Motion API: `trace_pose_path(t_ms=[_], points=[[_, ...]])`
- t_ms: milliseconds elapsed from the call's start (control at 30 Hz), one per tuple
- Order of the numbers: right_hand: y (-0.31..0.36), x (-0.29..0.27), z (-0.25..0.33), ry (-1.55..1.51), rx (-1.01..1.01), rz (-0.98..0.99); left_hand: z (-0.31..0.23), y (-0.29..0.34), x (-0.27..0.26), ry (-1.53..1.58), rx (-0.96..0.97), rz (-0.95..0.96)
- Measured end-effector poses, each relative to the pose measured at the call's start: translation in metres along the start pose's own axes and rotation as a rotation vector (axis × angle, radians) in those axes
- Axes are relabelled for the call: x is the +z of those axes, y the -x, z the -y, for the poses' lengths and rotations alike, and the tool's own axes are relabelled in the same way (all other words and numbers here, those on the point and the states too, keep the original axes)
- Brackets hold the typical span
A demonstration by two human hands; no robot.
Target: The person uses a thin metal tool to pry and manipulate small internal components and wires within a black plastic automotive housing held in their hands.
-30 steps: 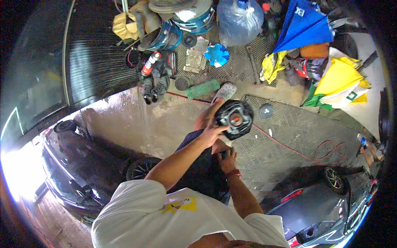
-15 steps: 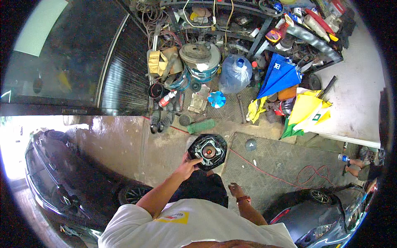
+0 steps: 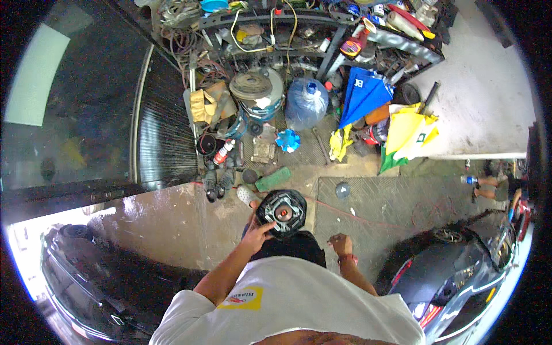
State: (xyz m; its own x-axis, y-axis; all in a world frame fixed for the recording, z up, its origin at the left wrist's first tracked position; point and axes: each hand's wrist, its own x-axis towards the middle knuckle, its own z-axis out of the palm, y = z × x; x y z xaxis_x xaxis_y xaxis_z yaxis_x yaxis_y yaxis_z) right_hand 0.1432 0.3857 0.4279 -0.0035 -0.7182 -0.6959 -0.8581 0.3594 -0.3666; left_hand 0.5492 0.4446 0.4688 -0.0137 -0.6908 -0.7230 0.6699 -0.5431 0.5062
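My left hand (image 3: 257,234) grips the near left edge of a black, roughly octagonal airbag module (image 3: 286,201), its thumb lying over the top. The module's back faces up, showing a silvery metal frame around a copper-coloured disc with a small red centre. It is held in front of my dark trousers (image 3: 290,247). My right hand (image 3: 341,244) hangs at my right side, away from the module, with its fingers loosely apart and nothing seen in them. A red band (image 3: 348,259) circles that wrist.
A car (image 3: 86,276) stands at left, another (image 3: 460,270) at right. Ahead lie shoes (image 3: 218,183), a green block (image 3: 273,179), a water bottle (image 3: 307,103), buckets (image 3: 259,95) and umbrellas (image 3: 368,95) below a cluttered shelf (image 3: 259,20). A red hose (image 3: 368,219) crosses the floor. Another person's leg (image 3: 487,187) shows at right.
The view has shifted as I move, and my foot in a light clog now shows beyond the module. The left hand keeps its grip. My right hand has come slightly up and right.
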Motion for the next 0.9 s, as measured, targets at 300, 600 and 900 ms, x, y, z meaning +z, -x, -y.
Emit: trace_pose_path(t_ms=[300,600,900], points=[[-0.026,0.017,0.038,0.017,-0.157,-0.163,-0.067,-0.008,-0.070,0.045,0.048,-0.092],[-0.015,0.013,0.138,-0.013,-0.065,-0.140,-0.130,-0.003,-0.158,0.391,0.097,-0.222],[-0.082,-0.008,0.107,0.198,-0.186,-0.124,-0.155,0.004,-0.135,0.476,0.223,-0.317]])
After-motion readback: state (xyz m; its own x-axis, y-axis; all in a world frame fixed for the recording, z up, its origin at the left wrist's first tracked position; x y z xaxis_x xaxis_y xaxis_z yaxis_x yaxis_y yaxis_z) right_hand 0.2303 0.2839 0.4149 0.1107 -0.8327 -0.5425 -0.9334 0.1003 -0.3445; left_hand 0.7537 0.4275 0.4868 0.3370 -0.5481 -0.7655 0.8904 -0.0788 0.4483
